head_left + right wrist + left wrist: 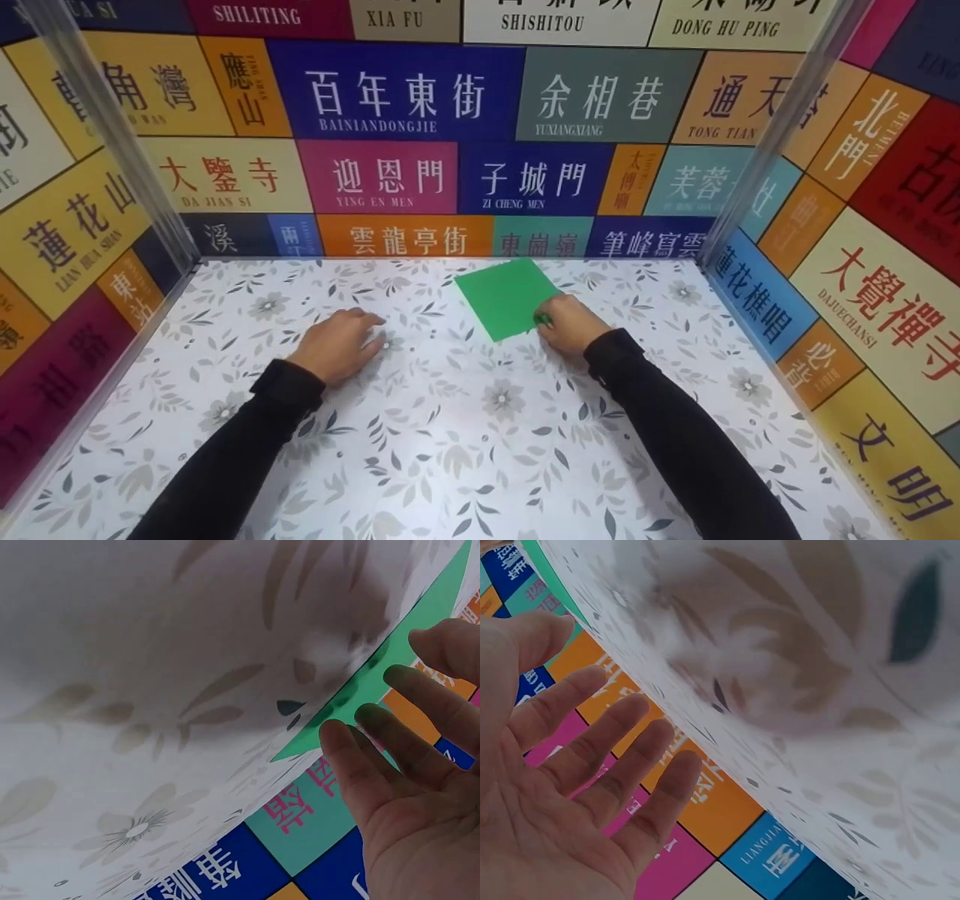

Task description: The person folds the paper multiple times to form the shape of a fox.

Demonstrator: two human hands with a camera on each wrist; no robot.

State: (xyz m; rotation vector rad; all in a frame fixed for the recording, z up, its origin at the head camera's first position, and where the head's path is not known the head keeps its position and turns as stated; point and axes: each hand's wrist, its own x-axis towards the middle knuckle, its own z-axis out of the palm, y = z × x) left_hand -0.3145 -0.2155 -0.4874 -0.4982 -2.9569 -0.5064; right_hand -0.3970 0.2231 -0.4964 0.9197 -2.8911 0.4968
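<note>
A flat green square of paper (506, 298) lies on the flowered tabletop near the back wall. My right hand (568, 324) is over its right corner and hides that part. In the right wrist view, this hand (412, 780) has its fingers apart and loosely bent, the fingertips right at the green paper (367, 690) with their shadows on it. To the left of the paper, my left hand (337, 345) hovers low over the tabletop, holding nothing. The left wrist view shows its fingers (622, 787) spread and slightly bent, with the thumb apart from them.
A white tabletop (420, 450) with grey leaves and flowers spreads under both hands. Behind it stands a wall of coloured sign panels (397, 90), with similar panels on the left and right sides. Clear upright strips (780, 127) mark the corners.
</note>
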